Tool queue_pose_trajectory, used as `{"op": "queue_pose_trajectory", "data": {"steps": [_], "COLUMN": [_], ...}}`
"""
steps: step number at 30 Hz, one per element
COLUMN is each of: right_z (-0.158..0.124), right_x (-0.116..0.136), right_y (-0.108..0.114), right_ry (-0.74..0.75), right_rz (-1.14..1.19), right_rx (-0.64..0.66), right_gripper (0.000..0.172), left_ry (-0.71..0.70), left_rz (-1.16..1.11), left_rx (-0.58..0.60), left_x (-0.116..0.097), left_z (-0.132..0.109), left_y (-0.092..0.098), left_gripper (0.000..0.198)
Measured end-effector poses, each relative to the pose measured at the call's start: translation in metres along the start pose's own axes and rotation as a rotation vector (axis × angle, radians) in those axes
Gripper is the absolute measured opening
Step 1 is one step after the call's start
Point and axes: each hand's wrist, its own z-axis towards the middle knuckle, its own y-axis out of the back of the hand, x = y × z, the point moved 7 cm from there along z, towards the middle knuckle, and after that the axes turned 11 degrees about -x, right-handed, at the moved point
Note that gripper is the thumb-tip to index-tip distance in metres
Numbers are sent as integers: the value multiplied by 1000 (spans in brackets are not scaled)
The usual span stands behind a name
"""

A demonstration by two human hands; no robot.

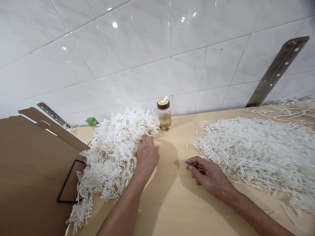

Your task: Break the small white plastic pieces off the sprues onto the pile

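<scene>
My left hand (pixel 147 154) reaches into the right edge of a big heap of white branched plastic pieces (pixel 110 154) on a pale wooden table (pixel 172 203); its fingers are buried in the pieces, so their grip is hidden. My right hand (pixel 205 173) rests on the bare table, fingers curled loosely inward, with nothing visible in them. It lies just left of a second, flatter pile of thin white sticks (pixel 253 157).
A small clear jar (pixel 164 114) with a yellow lid and a white stick in it stands by the tiled wall. A brown cardboard box (pixel 31 170) sits at the left with a black wire frame (pixel 71 180). Metal brackets (pixel 278 70) lean on the wall. A green packet (pixel 92 122) lies behind the heap.
</scene>
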Motion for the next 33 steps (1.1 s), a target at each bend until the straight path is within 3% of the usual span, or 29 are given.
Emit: {"op": "queue_pose_trajectory", "data": {"steps": [4, 7, 12, 16, 19, 22, 24, 25, 27, 30, 31, 33], "right_z": [0, 1, 1, -1, -1, 0, 1, 1, 1, 1, 1, 1], "right_x": [-7, -11, -9, -3, -3, -9, -13, -14, -15, -13, -13, -14], "right_y": [-2, -3, -2, -2, 0, 0, 0, 0, 1, 1, 2, 0], "right_ry": [-11, -7, 12, 45, 69, 71, 72, 72, 67, 51, 46, 39], "right_rz": [-10, -49, -99, -108, -131, -173, -192, -198, -205, -206, -203, -206], "right_rx": [10, 47, 56, 19, -6, 19, 35, 37, 26, -11, -18, 2], "right_gripper": [36, 31, 28, 28, 29, 30, 32, 33, 35, 36, 36, 36], "left_ry": [54, -48, -145, -110, -119, -59, 92, 163, 229, 298, 311, 305], "left_rz": [74, 90, 29, -128, -218, -238, -126, -48, 82, 137, 134, 151], "left_rx": [186, 183, 174, 106, -9, -290, -446, -465, -392, -145, -92, -154], "left_x": [19, 13, -1, -6, -4, 21, 53, 69, 95, 127, 133, 141], "left_z": [0, -8, -30, -39, -37, -25, -14, -8, 5, 20, 23, 29], "left_y": [-19, -23, -29, -16, 13, 60, 84, 90, 89, 66, 59, 60], "left_gripper": [27, 20, 24, 17, 14, 18, 27, 38, 60, 77, 74, 49]}}
